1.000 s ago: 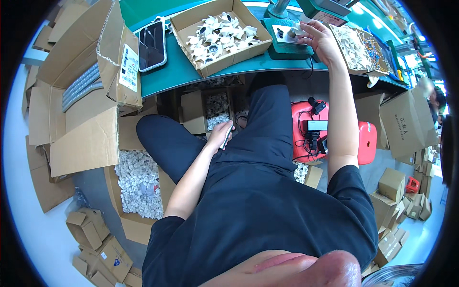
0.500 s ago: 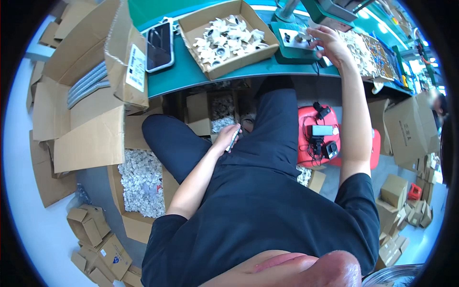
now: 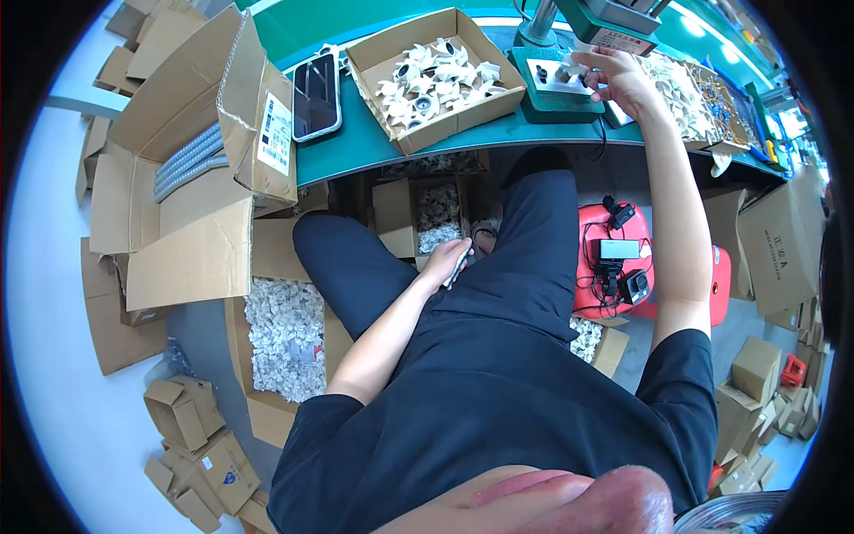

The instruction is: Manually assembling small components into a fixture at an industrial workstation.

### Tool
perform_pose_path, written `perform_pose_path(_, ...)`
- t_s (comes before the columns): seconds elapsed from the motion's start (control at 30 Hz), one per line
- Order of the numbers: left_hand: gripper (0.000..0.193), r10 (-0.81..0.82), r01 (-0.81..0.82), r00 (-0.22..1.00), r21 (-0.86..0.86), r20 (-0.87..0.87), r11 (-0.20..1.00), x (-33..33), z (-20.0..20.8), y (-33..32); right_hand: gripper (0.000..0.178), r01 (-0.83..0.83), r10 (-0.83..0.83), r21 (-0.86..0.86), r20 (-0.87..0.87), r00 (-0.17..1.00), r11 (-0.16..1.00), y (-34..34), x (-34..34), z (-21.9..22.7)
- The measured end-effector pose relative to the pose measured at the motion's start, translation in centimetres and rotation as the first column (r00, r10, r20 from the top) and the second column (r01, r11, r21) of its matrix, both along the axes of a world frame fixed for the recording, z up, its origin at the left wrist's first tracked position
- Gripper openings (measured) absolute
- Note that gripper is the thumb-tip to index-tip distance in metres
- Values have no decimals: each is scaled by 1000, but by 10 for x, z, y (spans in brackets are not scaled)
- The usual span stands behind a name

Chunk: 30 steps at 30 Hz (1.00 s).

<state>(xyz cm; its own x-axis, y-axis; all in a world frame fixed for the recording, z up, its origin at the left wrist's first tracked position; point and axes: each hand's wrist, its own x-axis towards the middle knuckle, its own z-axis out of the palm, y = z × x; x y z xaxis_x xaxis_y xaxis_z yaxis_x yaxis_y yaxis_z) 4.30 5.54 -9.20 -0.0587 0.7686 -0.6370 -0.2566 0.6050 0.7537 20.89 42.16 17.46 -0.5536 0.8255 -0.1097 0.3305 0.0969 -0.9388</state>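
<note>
Resting on my lap, my left hand is closed around a slim, stick-like piece with light and dark parts; its kind is unclear. My right hand reaches forward to the green bench press. Its fingers are bent at the right end of the white fixture plate, beside a small grey-white part; whatever lies between the fingertips is too small to make out. Left of the press stands a shallow cardboard box holding white finned impellers, several with dark round centres.
A phone lies on the green bench. Further right are more white impellers. An open carton with grey rods stands at my left. Boxes of white parts sit below. A red stool carries cameras and cables.
The whole view has shifted, so the scene sits slightly further right and lower. My right hand stays at the fixture with its fingers bent more downward; my left hand keeps its hold.
</note>
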Motion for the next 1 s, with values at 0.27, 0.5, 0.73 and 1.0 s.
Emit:
perform_pose_path(0.27, 44, 41, -40, 999, -24, 24, 999, -3, 2, -3, 32, 40, -43, -24, -131, 990, 999, 6, 10, -5)
perform_pose_path(0.5, 43, 78, -77, 997, -51, 21, 996, -6, -2, -3, 26, 367, -292, 238, -299, 908, 899, 69, 8, -67)
perform_pose_path(0.73, 44, 208, -196, 963, -87, 172, 977, -22, -7, -4, 26, 225, -187, 366, -139, 973, 903, 81, 7, -79)
perform_pose_path(1.0, 46, 369, -340, 868, -144, 333, 929, -23, -3, -18, 32, 36, 7, 735, -56, 998, 677, -37, -9, -38)
